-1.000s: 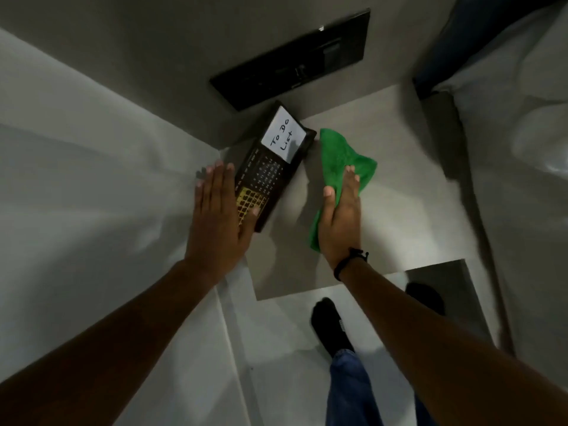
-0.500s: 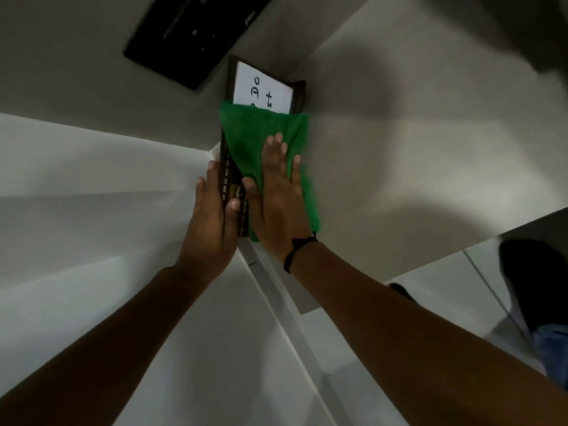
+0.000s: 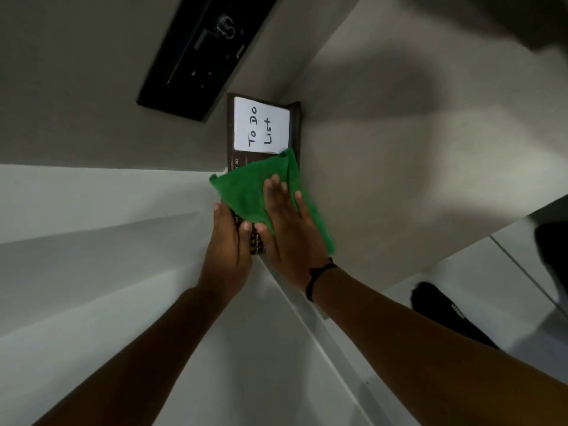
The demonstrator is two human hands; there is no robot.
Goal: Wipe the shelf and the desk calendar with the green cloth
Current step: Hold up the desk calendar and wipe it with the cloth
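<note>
The dark desk calendar (image 3: 232,130) with a white "To Do List" card lies on the beige shelf (image 3: 399,167), against the wall at the shelf's left edge. The green cloth (image 3: 246,195) is spread over the calendar's lower half. My right hand (image 3: 289,232) lies flat on the cloth, fingers together, pressing it onto the calendar. My left hand (image 3: 227,250) holds the calendar's near left edge with thumb and fingers. The calendar's date grid is mostly hidden under the cloth and hands.
A black switch panel (image 3: 199,53) is set in the wall above the calendar. White wall surfaces run along the left. Below the shelf's front edge I see white floor and a foot in a black sock (image 3: 445,312).
The right hand brought the cloth from the shelf onto the calendar, then slid it down from the white card toward me. The left hand went from lying flat to holding the calendar's edge.
</note>
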